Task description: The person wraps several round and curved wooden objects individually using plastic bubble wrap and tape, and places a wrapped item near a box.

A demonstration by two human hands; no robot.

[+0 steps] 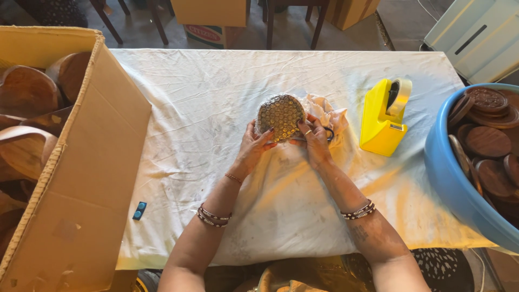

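A round disc wrapped in bubble wrap (280,115) stands tilted on the white cloth-covered table (205,97). My left hand (253,145) grips its lower left edge. My right hand (312,139) holds its lower right edge, a ring on one finger. Just behind my right hand lies a crumpled beige cloth (327,112), and a dark loop like a scissor handle shows beside my right fingers. Both wrists wear beaded bracelets.
A yellow tape dispenser (384,116) stands right of my hands. A blue tub (459,184) of dark round wooden discs sits at the right edge. A large cardboard box (81,162) with wooden pieces fills the left. A small blue object (139,211) lies near the box.
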